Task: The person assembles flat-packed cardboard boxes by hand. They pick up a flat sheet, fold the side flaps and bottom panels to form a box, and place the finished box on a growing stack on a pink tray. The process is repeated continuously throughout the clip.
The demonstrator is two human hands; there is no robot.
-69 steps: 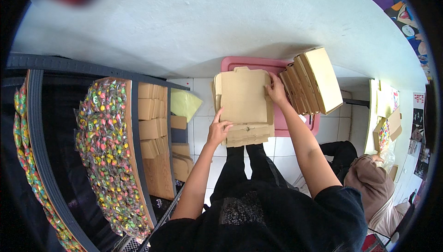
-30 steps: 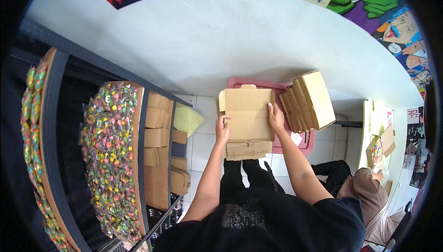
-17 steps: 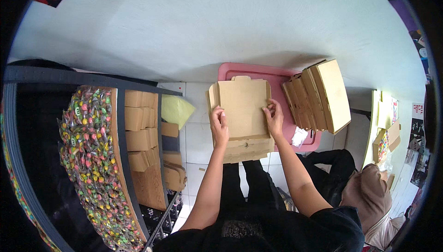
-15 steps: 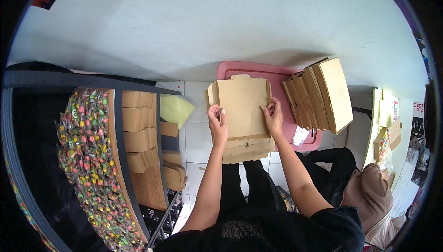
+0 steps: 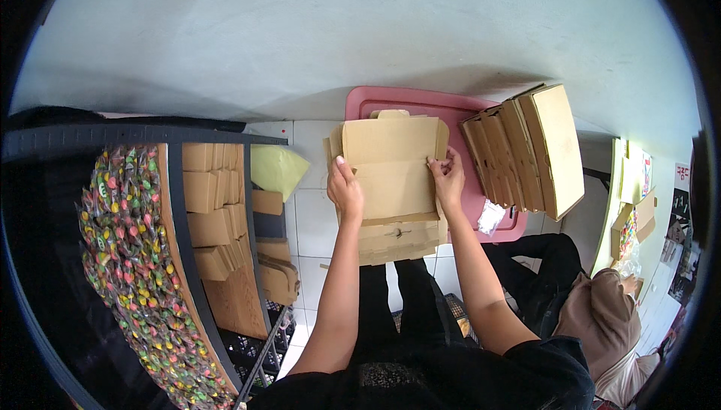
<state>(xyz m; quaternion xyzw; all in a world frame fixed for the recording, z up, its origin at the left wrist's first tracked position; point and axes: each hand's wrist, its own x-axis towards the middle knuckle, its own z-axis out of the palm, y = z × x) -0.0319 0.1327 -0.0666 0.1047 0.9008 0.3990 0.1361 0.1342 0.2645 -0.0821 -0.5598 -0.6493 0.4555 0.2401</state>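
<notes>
A flat brown cardboard box (image 5: 394,188) is partly folded up in front of me, its far flap raised and its near flap hanging toward my legs. My left hand (image 5: 346,191) is wrapped round the box's left side wall, the thumb lying on the inner face. On the right, the fingers of my right hand (image 5: 448,177) pinch the side flap. Under the far part of the box lies a pink plastic tabletop (image 5: 472,185). To the right, several folded cardboard boxes (image 5: 552,155) lean in a stack on that surface.
A small white packet (image 5: 490,218) lies by the stack. To the left, a shelf (image 5: 174,207) holds many wrapped colourful candies (image 5: 135,260) and small brown boxes (image 5: 206,192). A yellow-green bag (image 5: 278,170) sits beside it. Another person (image 5: 597,316) sits at the right.
The box's far part has bent upward along a crease. My left hand has shifted left and wrapped round the side wall; the right hand has moved slightly up its flap.
</notes>
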